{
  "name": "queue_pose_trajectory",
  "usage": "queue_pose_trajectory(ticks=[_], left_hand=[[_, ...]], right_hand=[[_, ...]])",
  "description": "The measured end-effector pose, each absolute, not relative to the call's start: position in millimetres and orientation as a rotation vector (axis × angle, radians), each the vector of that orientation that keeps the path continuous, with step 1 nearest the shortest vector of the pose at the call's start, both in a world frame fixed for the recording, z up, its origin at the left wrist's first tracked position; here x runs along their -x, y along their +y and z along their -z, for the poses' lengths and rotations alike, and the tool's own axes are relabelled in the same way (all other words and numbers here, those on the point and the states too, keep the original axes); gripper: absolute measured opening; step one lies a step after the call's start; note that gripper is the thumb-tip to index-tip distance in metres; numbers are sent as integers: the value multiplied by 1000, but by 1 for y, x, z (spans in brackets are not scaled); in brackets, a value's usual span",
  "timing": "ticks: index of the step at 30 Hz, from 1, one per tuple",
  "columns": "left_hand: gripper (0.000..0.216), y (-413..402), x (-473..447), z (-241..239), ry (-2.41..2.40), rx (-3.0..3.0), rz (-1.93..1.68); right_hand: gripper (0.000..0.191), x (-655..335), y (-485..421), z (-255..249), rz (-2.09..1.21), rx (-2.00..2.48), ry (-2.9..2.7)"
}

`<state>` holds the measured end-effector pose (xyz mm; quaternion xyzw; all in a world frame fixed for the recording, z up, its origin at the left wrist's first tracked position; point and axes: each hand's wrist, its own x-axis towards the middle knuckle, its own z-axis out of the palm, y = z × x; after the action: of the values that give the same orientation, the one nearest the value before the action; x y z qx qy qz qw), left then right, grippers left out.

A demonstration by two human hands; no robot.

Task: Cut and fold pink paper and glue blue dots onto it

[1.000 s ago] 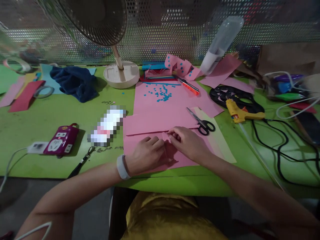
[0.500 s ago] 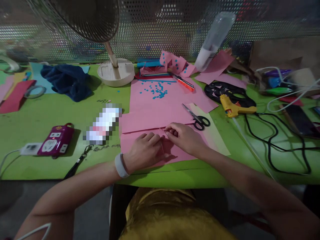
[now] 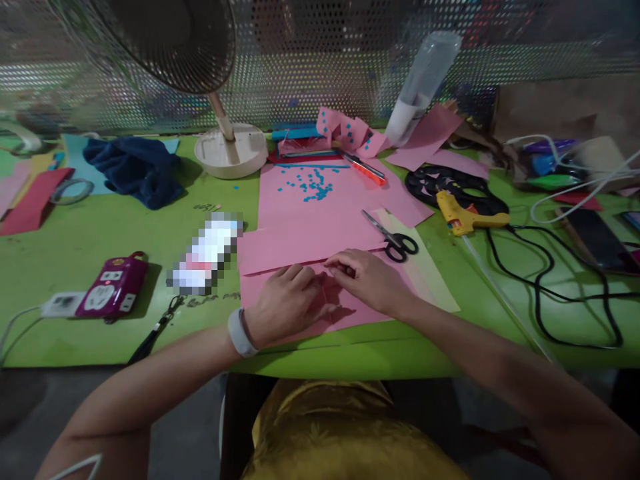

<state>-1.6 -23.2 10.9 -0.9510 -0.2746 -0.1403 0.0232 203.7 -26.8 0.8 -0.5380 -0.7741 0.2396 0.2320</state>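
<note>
Two bare hands meet over pink paper point(image 3: 300, 243) on a green table point(image 3: 210, 190). One pair of scissors point(image 3: 391, 238) lies to the right, its blades over the pink paper, which spreads mostly left of the scissors. One pale yellow sheet point(image 3: 429, 280) shows on the scissors' right. The right hand point(image 3: 367, 277), just nearer the wearer than the scissors, has thumb and fingertips drawn together; whether they pinch paper cannot be told. The left hand point(image 3: 285, 303), farther left of the scissors, has its fingers curled over the paper; what it grips, if anything, is hidden. Beyond the scissors are one orange knife point(image 3: 370, 172), one clear bottle point(image 3: 425, 83) and scattered blue bits point(image 3: 320, 193), too many and small to count. Right of the scissors sits one yellow glue gun point(image 3: 467, 218). Well left of them are one fan point(image 3: 230, 153), one navy cloth point(image 3: 135, 170) and one purple power strip point(image 3: 114, 288).
</note>
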Motion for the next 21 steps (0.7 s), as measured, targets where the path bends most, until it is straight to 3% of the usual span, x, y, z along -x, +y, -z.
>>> queue_pose_trajectory(ticks=[14, 21], left_hand=[[40, -22, 4, -10, -845, 2967, 432], [46, -23, 3, -12, -834, 2960, 432]], right_hand=[[11, -200, -27, 2, -593, 1555, -2103], [12, -200, -27, 5, -580, 1561, -2104]])
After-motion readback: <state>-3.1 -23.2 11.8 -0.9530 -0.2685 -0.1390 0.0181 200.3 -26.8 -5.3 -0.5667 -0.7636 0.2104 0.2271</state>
